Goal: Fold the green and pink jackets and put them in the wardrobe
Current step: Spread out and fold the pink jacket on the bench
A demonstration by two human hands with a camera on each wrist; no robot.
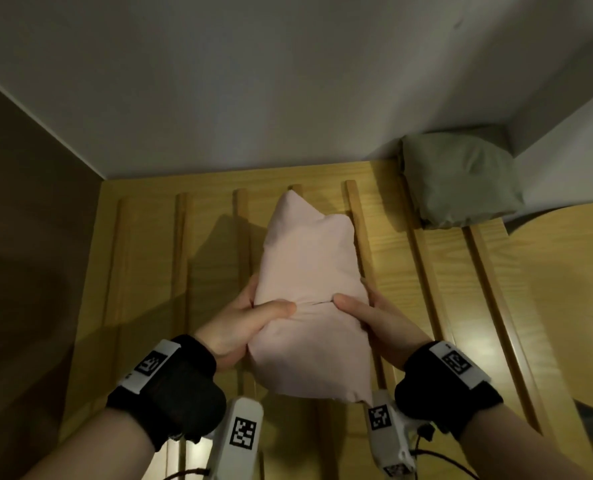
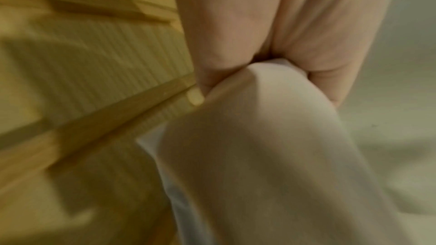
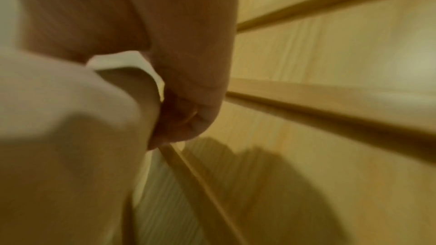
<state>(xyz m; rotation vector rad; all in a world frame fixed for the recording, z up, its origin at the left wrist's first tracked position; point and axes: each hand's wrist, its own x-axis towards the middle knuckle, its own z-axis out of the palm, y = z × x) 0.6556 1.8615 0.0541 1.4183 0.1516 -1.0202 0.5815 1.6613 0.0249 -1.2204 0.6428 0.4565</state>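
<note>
The folded pink jacket [image 1: 308, 292] is held out over the wooden slatted shelf [image 1: 437, 278] of the wardrobe. My left hand [image 1: 250, 320] grips its left side with the thumb on top; my right hand [image 1: 367, 317] grips its right side the same way. Close up, the left hand [image 2: 235, 47] pinches the pale fabric [image 2: 271, 146], and the right hand [image 3: 186, 74] clamps the fabric [image 3: 66, 128] over the slats. The folded green jacket [image 1: 461, 178] lies at the shelf's back right corner, apart from both hands.
A white back wall [image 1: 253, 81] closes the compartment behind the shelf, and a dark side panel [image 1: 28, 220] stands on the left. A rounded wooden panel [image 1: 572, 299] sits at the right. Bare slats [image 1: 180, 271] lie left of the pink jacket.
</note>
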